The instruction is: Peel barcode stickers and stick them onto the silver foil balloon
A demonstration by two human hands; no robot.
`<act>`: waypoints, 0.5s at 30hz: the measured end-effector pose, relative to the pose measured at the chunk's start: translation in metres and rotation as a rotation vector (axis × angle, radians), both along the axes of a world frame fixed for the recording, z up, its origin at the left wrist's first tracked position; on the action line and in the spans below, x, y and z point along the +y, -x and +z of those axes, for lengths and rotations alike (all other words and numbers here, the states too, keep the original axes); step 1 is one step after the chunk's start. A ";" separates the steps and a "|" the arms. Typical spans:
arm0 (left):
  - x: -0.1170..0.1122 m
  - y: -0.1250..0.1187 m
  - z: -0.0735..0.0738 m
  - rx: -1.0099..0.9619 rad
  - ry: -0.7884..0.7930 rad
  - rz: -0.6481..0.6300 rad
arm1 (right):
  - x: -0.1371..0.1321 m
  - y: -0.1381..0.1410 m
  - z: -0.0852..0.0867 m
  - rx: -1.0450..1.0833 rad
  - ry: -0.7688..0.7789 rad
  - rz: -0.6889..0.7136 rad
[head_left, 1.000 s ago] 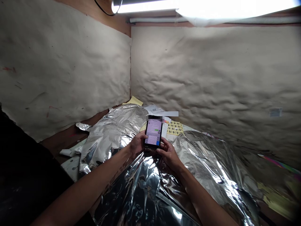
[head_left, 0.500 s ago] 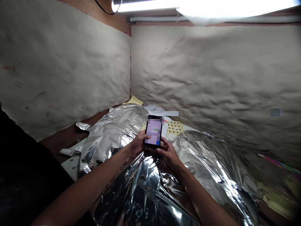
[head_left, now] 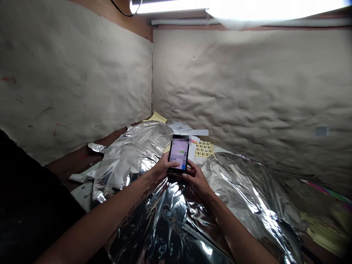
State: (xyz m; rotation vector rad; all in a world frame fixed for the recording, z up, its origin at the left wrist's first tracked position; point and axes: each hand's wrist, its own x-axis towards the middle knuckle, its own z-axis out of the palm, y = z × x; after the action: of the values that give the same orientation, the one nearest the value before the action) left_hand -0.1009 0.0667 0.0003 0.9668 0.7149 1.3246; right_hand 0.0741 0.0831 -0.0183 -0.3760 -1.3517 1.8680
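A smartphone (head_left: 179, 150) is held upright between both hands, its lit screen showing a chat with a keypad at the bottom. My left hand (head_left: 161, 167) grips its left side, the thumb lying across the keypad. On the lower right edge, my right hand (head_left: 196, 178) is closed around the phone's corner, thumb near the bottom. The fingers behind the phone are hidden. Crumpled silver foil sheeting (head_left: 165, 220) spreads beneath both forearms.
Behind the phone lie a yellow sheet of printed labels (head_left: 205, 149), a white paper strip (head_left: 199, 132) and a yellow paper (head_left: 158, 117). Paper-covered walls (head_left: 247, 80) meet in a corner behind. A dark shape (head_left: 27, 205) fills the lower left; a lit tube (head_left: 173, 6) hangs above.
My left thumb has moved down and right over the keypad, from its upper left part to lower middle. The phone and right hand stay nearly in place.
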 end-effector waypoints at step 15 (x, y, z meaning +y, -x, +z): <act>0.003 0.002 -0.004 -0.061 0.055 -0.005 | -0.002 -0.001 0.005 -0.031 0.002 -0.006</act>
State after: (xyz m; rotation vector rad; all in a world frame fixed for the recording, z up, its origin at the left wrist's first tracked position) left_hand -0.1027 0.0698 -0.0032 0.8804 0.6983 1.3178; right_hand 0.0748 0.0811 -0.0135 -0.4114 -1.3678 1.8663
